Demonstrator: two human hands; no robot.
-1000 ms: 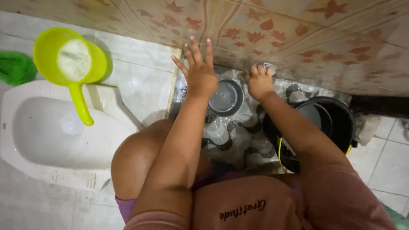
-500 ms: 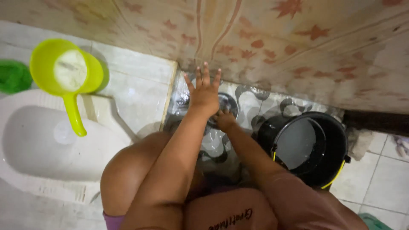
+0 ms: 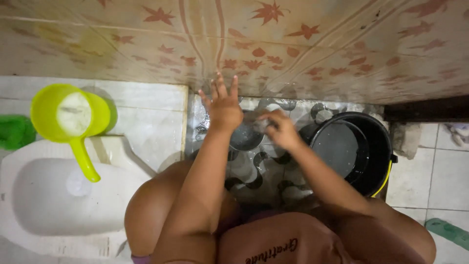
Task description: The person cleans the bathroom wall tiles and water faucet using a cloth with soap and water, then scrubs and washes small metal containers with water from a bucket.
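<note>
A round metal bowl [image 3: 245,138] lies on the wet black-and-white patterned floor [image 3: 254,168] below the tiled wall. My left hand [image 3: 222,105] rests on the bowl's left rim with its fingers spread and lifted. My right hand [image 3: 281,128] is curled over the bowl's right side, closed on a small pale scrub pad [image 3: 266,124]. Most of the pad is hidden by the fingers. My bare knees and forearms fill the lower middle of the view.
A black bucket [image 3: 378,134] with a yellow handle, holding water, stands right of the bowl. A yellow-green dipper [image 3: 68,115] of water sits on the white squat toilet [image 3: 44,200] at left, beside a green object [image 3: 14,131]. A crumpled cloth [image 3: 405,139] lies behind the bucket.
My right hand came back from the foot of the wall, closed on the pad, and now sits on the bowl. My left hand stays spread at the bowl's left rim.
</note>
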